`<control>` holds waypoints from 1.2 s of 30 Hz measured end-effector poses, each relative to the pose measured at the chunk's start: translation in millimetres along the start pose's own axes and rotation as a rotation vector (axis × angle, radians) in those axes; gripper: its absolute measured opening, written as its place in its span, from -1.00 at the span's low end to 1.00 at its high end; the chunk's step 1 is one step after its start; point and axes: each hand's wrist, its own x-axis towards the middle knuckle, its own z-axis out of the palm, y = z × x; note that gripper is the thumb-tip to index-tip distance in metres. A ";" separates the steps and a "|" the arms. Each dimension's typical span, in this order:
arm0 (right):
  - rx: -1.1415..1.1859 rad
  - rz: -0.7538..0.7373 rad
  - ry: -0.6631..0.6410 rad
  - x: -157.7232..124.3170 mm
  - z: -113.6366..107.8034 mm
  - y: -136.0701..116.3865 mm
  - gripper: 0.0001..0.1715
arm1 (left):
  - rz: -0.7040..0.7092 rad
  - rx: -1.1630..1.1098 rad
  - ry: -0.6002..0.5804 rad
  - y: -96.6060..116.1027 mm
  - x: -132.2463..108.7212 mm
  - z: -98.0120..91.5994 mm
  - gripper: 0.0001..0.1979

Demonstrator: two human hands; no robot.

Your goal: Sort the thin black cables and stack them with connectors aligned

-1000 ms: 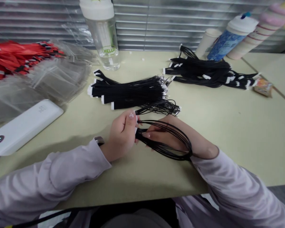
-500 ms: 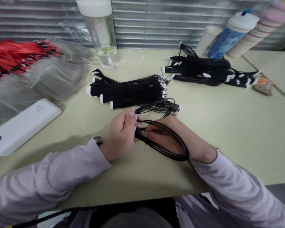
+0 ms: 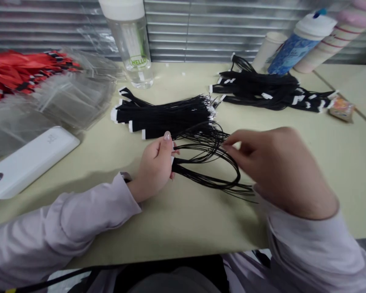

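Thumb on top, my left hand [image 3: 155,170] is closed on the white connector ends of black cables [image 3: 207,182], which loop out to the right over the table. My right hand [image 3: 274,167] is slightly blurred, its thumb and forefinger pinched at the right side of the loops; whether a wire end is between the fingertips is too small to tell. Just beyond my hands lies a bundle of black cables [image 3: 167,116] with white connectors at its left end. A second black cable bundle [image 3: 259,89] rests farther back on the right.
Clear plastic bags [image 3: 76,95] and red cables [image 3: 18,71] lie at the left, behind a white power bank [image 3: 33,160]. A clear bottle [image 3: 132,49], a white cup [image 3: 268,51], a blue bottle [image 3: 295,49] and a small packet [image 3: 341,109] stand or lie along the back.
My right hand has come out from within the cable loops and moved right and up. The loops have spread, with loose ends now reaching right. My left hand has barely moved.
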 end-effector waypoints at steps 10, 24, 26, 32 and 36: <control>0.977 0.151 0.476 0.6 -5.7 -6.1 -0.73 | -0.014 0.037 -0.081 1.8 -4.2 -1.9 -0.56; 0.403 -0.242 0.126 5.7 31.2 -20.6 -0.85 | -0.020 0.050 -0.138 4.4 -6.8 -5.4 -0.69; 0.381 -0.232 0.123 5.7 33.7 -22.3 -0.83 | 0.002 0.057 -0.157 4.1 -6.9 -5.3 -0.67; 0.350 -0.247 0.155 3.9 36.3 -25.3 -0.81 | 0.000 0.058 -0.166 5.8 -7.7 -5.7 -0.66; 0.356 -0.269 0.170 2.9 35.6 -25.5 -0.81 | 0.008 0.050 -0.175 5.3 -7.2 -5.6 -0.66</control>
